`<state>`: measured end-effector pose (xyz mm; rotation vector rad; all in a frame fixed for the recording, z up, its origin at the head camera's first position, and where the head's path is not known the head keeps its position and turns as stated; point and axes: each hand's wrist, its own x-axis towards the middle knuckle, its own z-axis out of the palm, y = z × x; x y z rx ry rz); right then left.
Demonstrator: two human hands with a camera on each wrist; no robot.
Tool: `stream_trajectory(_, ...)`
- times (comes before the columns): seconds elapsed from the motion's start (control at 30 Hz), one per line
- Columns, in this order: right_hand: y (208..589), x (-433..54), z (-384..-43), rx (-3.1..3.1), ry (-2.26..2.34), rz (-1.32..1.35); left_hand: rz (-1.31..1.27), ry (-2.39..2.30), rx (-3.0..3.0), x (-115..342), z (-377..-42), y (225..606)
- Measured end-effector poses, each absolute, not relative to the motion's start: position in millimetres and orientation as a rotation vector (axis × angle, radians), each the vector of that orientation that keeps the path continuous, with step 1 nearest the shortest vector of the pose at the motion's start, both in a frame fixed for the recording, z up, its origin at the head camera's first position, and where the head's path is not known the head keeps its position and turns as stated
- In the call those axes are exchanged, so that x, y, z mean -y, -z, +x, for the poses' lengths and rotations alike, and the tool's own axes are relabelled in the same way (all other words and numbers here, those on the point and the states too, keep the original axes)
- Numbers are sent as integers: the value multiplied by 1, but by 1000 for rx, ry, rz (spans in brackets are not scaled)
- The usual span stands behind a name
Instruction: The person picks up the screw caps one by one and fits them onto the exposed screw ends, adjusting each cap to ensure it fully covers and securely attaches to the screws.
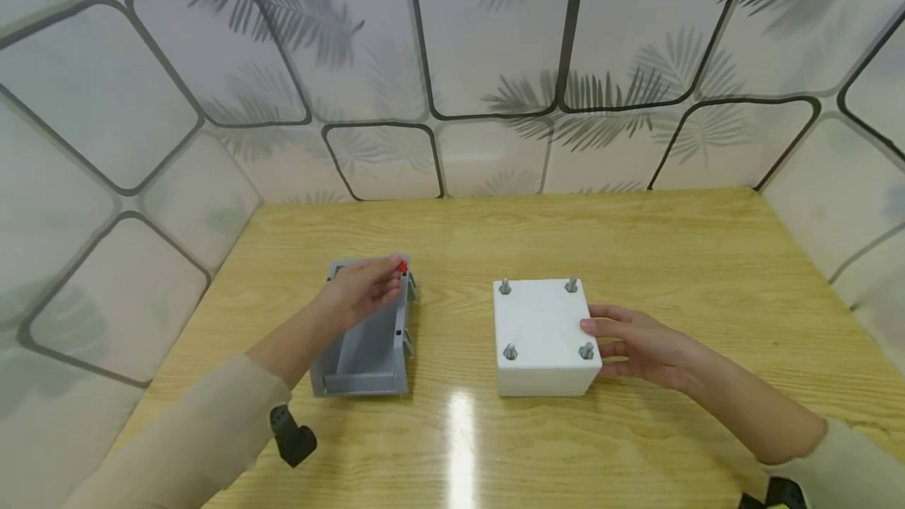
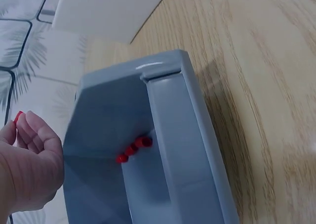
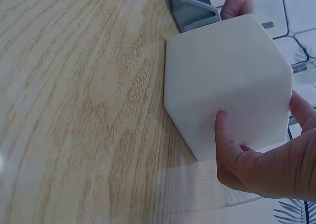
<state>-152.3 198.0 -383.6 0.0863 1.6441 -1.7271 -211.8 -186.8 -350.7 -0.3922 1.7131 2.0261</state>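
Note:
Between thumb and fingertips, my left hand (image 1: 360,291) pinches a small red cap (image 1: 402,266) above the far right side of a grey plastic bin (image 1: 362,385). Several more red caps (image 2: 132,149) lie in a row inside the bin in the left wrist view. To the right stands a white block (image 1: 540,320) with an upright metal bolt (image 1: 510,352) near each top corner. My right hand (image 1: 646,348) rests against the block's right side, fingers extended along that face and thumb at the top edge. In the right wrist view, the right hand's fingertips (image 3: 222,117) touch the white side.
Bin and block sit apart on a wood-grain table (image 1: 452,234). A patterned covering (image 1: 495,45) with dark outlines and leaf prints rises behind the table and at both sides. Small black devices (image 1: 291,437) are strapped at the wrists.

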Motion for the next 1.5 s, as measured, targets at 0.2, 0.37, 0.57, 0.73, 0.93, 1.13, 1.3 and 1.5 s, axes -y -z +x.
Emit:
stream_trajectory(0.2,384,-199,-152,-1642,1735,84,-387,-1991,-1722,176,-208,348)
stream_trajectory(0.37,385,-198,-151,-1647,1736,91,-354,-1961,-1779,172,-207,348)
stream_trajectory(0.57,388,-198,-150,-1656,1732,88,-193,-1873,-1933,166,-204,342)
stream_trajectory(0.73,389,-197,-150,-1664,1723,68,-127,-1820,-1998,158,-204,333)
stream_trajectory(0.93,391,-197,-150,-1666,1720,59,-62,-1785,-2056,148,-205,317)
stream_trajectory(1.13,393,-197,-149,-1666,1730,65,-7,-1724,-2133,139,-202,310)
stream_trajectory(1.3,395,-198,-148,-1662,1735,50,26,-1696,-2160,134,-201,312)
stream_trajectory(1.5,397,-196,-146,-1653,1745,50,52,-1678,-2167,128,-201,311)
